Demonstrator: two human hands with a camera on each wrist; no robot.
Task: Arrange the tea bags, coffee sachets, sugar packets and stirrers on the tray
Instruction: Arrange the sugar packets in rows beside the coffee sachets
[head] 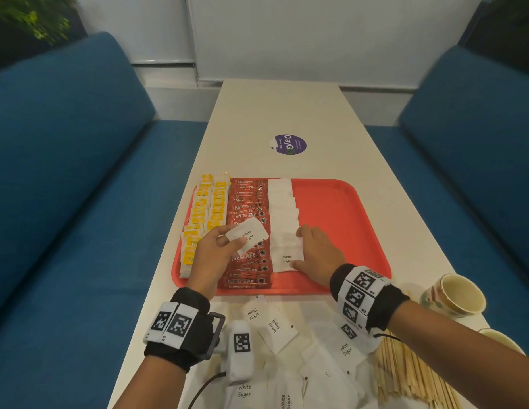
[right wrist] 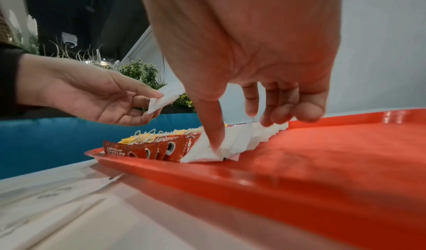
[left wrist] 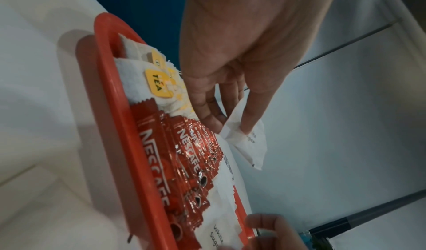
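On the red tray [head: 346,202], you have the tea bags [head: 202,214] laid in overlapping rows along the left edge, and just right of them the coffee sachets [head: 248,202] run from far to near, so those two groups look done. Your left hand [head: 214,249] hovers over the sachets, its fingers [head: 228,237] pinching one sugar packet [head: 248,235] that is not yet placed. Next right, the sugar column [head: 282,208] is partly built; your right hand [head: 316,255] rests on its near end, fingers [head: 303,231] spread flat, gripping nothing. The tray's right part is bare. Loose sugar packets [head: 275,329] lie on the near surface [head: 287,113], and the stirrers [head: 411,376] at near right seem untouched, so I judge you a bit past halfway
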